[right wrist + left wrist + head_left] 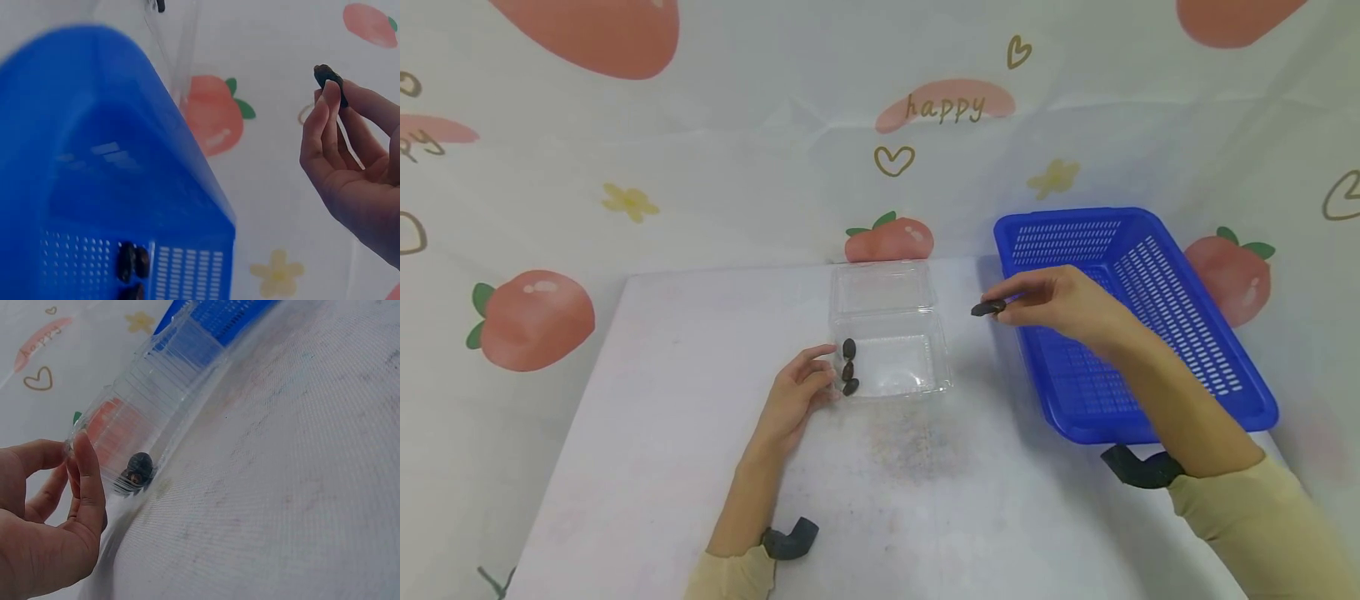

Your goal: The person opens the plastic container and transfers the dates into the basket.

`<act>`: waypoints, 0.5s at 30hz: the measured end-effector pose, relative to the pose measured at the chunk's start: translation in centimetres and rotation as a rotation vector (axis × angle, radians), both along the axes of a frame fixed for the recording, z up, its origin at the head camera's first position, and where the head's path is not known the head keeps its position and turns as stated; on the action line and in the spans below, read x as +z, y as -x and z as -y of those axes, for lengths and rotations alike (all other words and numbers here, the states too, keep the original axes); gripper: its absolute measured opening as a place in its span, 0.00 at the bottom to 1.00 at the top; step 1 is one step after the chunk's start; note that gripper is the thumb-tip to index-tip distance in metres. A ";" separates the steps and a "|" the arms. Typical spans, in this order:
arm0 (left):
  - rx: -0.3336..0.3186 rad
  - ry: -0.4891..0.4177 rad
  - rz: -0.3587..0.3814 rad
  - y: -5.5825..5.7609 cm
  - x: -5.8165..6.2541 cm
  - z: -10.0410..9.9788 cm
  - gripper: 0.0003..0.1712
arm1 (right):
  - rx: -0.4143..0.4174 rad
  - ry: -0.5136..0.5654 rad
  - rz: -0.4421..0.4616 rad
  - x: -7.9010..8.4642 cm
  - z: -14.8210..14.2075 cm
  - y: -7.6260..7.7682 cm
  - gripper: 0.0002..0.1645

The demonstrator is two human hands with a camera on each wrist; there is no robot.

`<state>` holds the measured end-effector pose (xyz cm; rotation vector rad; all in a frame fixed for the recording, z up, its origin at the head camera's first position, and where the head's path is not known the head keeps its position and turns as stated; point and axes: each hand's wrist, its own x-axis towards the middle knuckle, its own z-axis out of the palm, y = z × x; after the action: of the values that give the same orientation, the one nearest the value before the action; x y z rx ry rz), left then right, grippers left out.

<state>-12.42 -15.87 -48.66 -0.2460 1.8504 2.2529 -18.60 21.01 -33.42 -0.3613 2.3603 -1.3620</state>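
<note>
A clear plastic clamshell box (898, 367) lies on the white table with its lid folded back. My left hand (793, 392) is at its left side; in the left wrist view the thumb and fingers (87, 469) pinch the box's edge. Several dark, oval, nut-like pieces (848, 372) stand in a row along the box's left wall. To the right, in the air between box and basket, my right hand (1063, 308) holds one more dark oval piece (988, 308) between thumb and fingertips. That piece (330, 81) looks blackish and elongated in the right wrist view.
A blue perforated basket (1206, 333) stands at the table's right, under my right forearm. Dark pieces (127, 262) lie inside it, seen in the right wrist view. A white cloth (737, 158) printed with peaches and hearts hangs behind the table.
</note>
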 end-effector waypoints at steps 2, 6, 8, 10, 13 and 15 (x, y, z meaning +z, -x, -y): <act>-0.006 0.003 -0.005 0.0 0.0 0.0 0.25 | -0.032 -0.011 -0.010 0.5 -0.7 0.2 0.19; -0.010 0.007 -0.015 0.0 0.0 0.1 0.25 | -0.050 -0.032 -0.037 1.1 -1.9 1.0 0.20; -0.010 0.007 -0.016 0.0 0.0 0.1 0.25 | -0.058 -0.043 -0.044 1.2 -2.5 1.4 0.21; -0.007 0.005 -0.018 0.0 0.0 0.0 0.25 | -0.072 -0.057 -0.047 1.3 -3.2 1.9 0.22; -0.005 0.002 -0.022 -0.1 0.1 0.0 0.25 | -0.116 -0.079 -0.043 1.2 -4.2 2.7 0.25; -0.003 0.000 -0.023 -0.1 0.0 0.0 0.25 | -0.145 -0.093 -0.038 1.0 -4.9 3.3 0.27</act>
<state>-12.34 -15.82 -48.63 -0.2181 1.8609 2.2634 -21.86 25.91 -32.42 -0.1940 2.5134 -1.3133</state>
